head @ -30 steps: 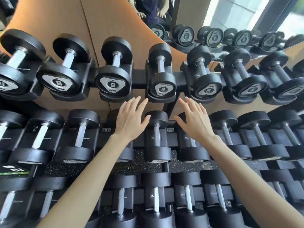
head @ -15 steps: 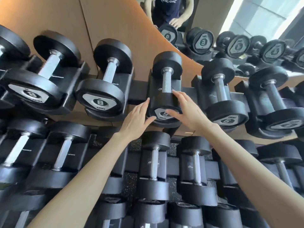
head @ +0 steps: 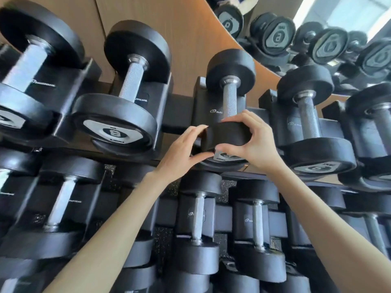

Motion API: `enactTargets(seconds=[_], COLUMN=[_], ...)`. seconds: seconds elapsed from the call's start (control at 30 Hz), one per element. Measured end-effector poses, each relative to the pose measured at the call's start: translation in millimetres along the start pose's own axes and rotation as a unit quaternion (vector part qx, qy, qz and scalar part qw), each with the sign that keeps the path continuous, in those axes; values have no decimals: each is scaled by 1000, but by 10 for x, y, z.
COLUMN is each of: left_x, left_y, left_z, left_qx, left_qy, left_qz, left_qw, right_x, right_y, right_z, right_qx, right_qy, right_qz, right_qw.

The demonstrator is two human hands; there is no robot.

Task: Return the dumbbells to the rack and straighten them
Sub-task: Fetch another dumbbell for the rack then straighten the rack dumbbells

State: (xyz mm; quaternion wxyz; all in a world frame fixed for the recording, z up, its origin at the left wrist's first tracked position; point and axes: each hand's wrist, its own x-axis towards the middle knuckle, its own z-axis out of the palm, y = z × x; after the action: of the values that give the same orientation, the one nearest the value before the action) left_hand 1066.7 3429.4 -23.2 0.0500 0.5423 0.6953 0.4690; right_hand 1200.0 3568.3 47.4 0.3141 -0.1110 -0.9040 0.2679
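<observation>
A small black dumbbell [head: 229,98] with a steel handle lies in a cradle on the rack's top row [head: 177,115]. Both of my hands hold its near head. My left hand [head: 184,151] grips the head's left side, fingers over the top and thumb under. My right hand [head: 251,140] grips the right side the same way, thumb across the label face. An 8-marked dumbbell [head: 118,123] sits in the cradle to the left, and another small one [head: 311,132] to the right.
Lower rows hold more black dumbbells [head: 197,225] in cradles under my forearms. A wooden wall panel [head: 186,28] stands behind the rack. At the top right a mirror [head: 317,34] reflects further dumbbells.
My hands rose from in front of the middle row to the top row and closed round the near head of the small dumbbell. The camera moved in closer.
</observation>
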Motion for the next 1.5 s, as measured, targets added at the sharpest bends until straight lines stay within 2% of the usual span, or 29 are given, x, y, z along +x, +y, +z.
enactTargets(seconds=[0.1, 0.17, 0.23, 0.3, 0.43, 0.5, 0.57, 0.63, 0.7, 0.83, 0.93, 1.0, 1.07, 1.13, 1.17, 1.27, 1.37, 1.43, 1.5], left_x=[109, 171, 196, 170, -11, -51, -38, -49, -79, -55, 3, 76, 164, 247, 267, 192, 30, -5, 16], left_y=[71, 117, 146, 128, -70, -140, -178, -229, -288, -230, -13, 128, 227, 275, 268, 96, -113, -180, -241], left_z=[-29, -46, -54, -41, 88, 119, 108, 114, 137, 189, 229, 223, 175, 119, 105, 117, 176, 176, 157], left_qx=[-1, 14, 6, -41, -169, -177, -180, -198, -209, -190, -142, -73, -2, 28, 15, -103, -191, -206, -200], left_qy=[1, 23, 40, 36, 46, 63, 43, 19, 21, 39, 54, 76, 86, 82, 74, 42, 60, 61, 44], left_qz=[55, 83, 87, 62, 0, -23, -29, -16, -8, 11, 24, 58, 106, 125, 120, 74, 1, -22, -17], left_qw=[999, 996, 995, 997, 984, 982, 982, 980, 978, 981, 988, 993, 991, 988, 990, 991, 980, 976, 979], right_x=[-112, -205, -254, -241, -126, -9, 107, 169, 166, 46, -98, -214, -315, -359, -356, -303, -200, -103, 8], right_y=[102, 120, 120, 104, 32, -60, -183, -284, -316, -182, 4, 102, 166, 228, 241, 185, 50, -37, -132], right_z=[20, 120, 213, 229, 88, 22, 40, 125, 200, 160, 66, 122, 265, 341, 333, 245, 98, -23, -63], right_qx=[120, 220, 261, 261, 183, 74, -71, -162, -159, -90, 46, 179, 298, 357, 358, 331, 271, 141, -22], right_qy=[43, 91, 120, 108, 14, -57, -116, -100, -49, 18, 52, 93, 143, 168, 158, 85, 1, -52, -110], right_qz=[32, 75, 85, 87, 106, 89, 46, 27, 35, 34, 63, 90, 124, 148, 151, 153, 155, 117, 55], right_qw=[991, 968, 954, 955, 977, 992, 990, 981, 985, 995, 996, 975, 936, 907, 908, 927, 950, 982, 992])
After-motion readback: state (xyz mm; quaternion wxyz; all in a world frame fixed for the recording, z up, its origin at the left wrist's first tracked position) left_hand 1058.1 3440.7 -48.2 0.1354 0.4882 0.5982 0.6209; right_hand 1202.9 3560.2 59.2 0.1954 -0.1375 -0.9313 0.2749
